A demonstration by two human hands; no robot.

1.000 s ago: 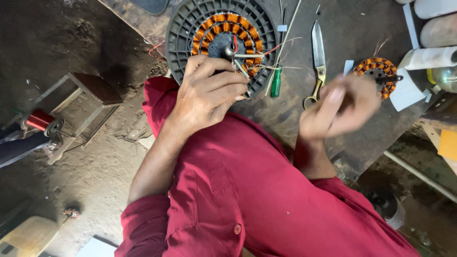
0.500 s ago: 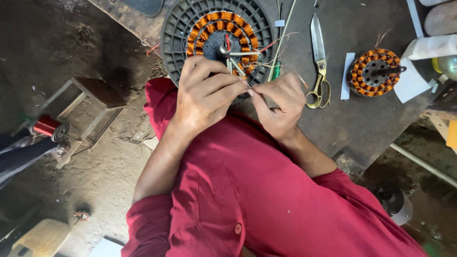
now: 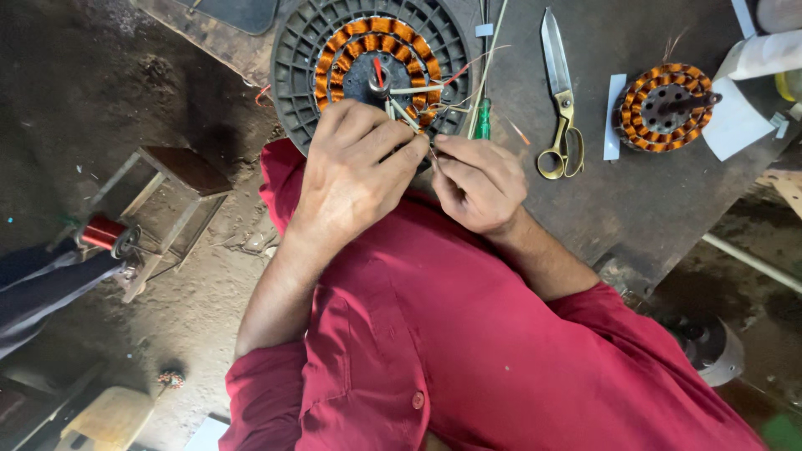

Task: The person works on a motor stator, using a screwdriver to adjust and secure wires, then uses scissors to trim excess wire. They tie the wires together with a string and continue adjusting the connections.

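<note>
Two wound stators [image 3: 380, 63], one scissors [image 3: 560, 100]

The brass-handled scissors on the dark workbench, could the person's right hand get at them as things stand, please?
Probably yes: the brass-handled scissors lie in the open on the dark workbench just beside the right hand, nothing between, though its fingers are pinching thin wires.

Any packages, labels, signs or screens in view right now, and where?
No packages, signs or screens show.
White paper strip: flat on the bench between the scissors and the small copper-wound stator, narrow, plain.
White paper sheet: right of that stator, plain as far as shown.
</note>
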